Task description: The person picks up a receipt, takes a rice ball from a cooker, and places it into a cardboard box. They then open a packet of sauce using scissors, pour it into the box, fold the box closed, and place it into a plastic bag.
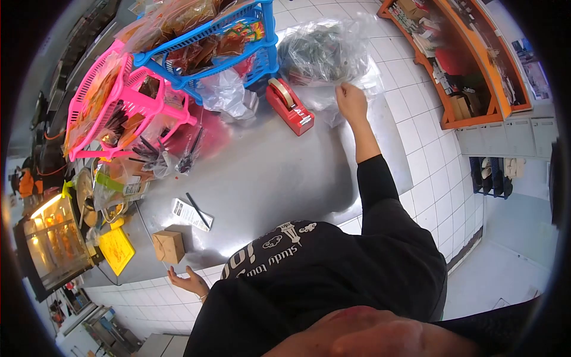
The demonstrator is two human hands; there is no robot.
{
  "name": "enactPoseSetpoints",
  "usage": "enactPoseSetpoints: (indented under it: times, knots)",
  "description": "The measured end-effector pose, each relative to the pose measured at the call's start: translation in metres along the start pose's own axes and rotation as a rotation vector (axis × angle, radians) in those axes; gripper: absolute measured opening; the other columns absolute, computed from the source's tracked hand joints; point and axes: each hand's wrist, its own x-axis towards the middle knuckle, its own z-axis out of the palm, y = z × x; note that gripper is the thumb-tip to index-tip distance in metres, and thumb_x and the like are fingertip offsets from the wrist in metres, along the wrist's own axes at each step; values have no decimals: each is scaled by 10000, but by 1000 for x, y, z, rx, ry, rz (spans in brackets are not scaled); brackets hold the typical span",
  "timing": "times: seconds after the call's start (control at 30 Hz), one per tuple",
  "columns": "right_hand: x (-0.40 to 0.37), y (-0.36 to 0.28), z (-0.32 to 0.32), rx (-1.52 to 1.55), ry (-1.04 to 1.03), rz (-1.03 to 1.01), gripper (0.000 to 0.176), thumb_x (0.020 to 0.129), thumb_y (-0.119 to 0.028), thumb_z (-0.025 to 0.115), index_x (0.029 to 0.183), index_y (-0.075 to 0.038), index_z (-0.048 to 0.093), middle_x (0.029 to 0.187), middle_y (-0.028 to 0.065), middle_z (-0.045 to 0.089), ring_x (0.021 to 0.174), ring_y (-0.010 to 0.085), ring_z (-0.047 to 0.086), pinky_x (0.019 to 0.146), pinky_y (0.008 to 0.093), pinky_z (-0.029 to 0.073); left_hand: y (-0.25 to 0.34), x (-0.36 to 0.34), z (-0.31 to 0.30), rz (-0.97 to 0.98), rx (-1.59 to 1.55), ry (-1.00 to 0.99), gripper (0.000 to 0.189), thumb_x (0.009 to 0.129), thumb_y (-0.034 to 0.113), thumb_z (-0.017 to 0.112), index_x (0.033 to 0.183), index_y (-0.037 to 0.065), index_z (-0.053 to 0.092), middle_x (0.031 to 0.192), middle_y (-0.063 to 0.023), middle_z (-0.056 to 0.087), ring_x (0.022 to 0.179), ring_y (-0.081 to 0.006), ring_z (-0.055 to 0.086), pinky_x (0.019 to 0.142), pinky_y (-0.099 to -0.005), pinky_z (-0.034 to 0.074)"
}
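Observation:
My right hand is closed on the near edge of a clear plastic bag with dark green contents, at the table's far right. Just left of it stands a red tape dispenser with a roll of tape. My left hand is held off the table's near left edge, fingers spread, with nothing in it. Closest to it is a small brown box. Beside the box lie a white printed slip and a dark pen.
A blue basket rack and a pink one, both filled with bagged goods, occupy the far left of the metal table. A yellow board and a lit display case are at left. Orange shelving stands at right.

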Motion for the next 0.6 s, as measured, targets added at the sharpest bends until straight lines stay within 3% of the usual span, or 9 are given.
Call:
enactPoseSetpoints:
  times: [0.03,0.17,0.3,0.33,0.43,0.47,0.57,0.6]
  knots:
    - [1,-12,-9,14,68,-22,309,883,-286,550,870,-3,671,772,227,640,734,371,640,682,405,489,-3,-2,-3,5,21,0,566,835,81,650,1359,-5,456,1402,-212,374,1350,-361,335,1125,-456,290]
    - [15,37,-7,386,-78,31,287,872,-205,527,924,27,687,890,211,673,851,366,650,744,400,486,-15,-7,-5,-9,-35,43,574,833,65,645,1363,-14,441,1403,-204,360,1338,-355,348,1127,-454,296]
    - [-3,54,8,-239,-163,-185,285,878,-162,533,1077,7,646,1159,194,627,1156,362,563,1003,466,426,-21,-11,-7,-67,-52,45,581,836,51,634,1372,-17,423,1397,-200,357,1321,-351,365,1126,-449,303]
    - [-16,56,24,-372,-145,-170,290,878,-163,549,1103,0,632,1240,174,596,1298,335,459,1104,580,297,-23,-10,-5,-49,-40,48,583,838,51,633,1376,-16,418,1394,-200,360,1318,-351,367,1125,-448,306]
    - [-32,53,35,-509,20,-202,317,856,-154,571,1132,-16,641,1199,140,614,1303,280,448,1137,628,207,-19,-11,-3,-22,-10,44,583,848,56,629,1381,-18,407,1384,-200,372,1318,-346,367,1122,-448,311]
    - [-36,44,31,-561,71,-236,285,840,-128,568,1081,-9,662,1136,106,633,1265,291,476,1120,615,234,-15,-10,-5,-16,0,39,582,851,59,627,1383,-19,403,1381,-201,377,1319,-344,365,1122,-447,312]
    - [-42,29,21,-554,-67,-180,252,834,-101,550,1031,-4,674,1106,88,649,1223,309,493,1070,599,291,-4,-6,-9,11,95,26,582,868,96,644,1380,-27,399,1386,-207,389,1308,-342,387,1111,-453,328]
    - [-41,30,21,-501,39,-264,208,809,-73,553,964,3,669,1032,108,653,1120,321,541,992,520,382,-16,-7,-3,59,43,72,585,875,127,658,1378,-29,403,1382,-207,406,1289,-345,413,1102,-457,342]
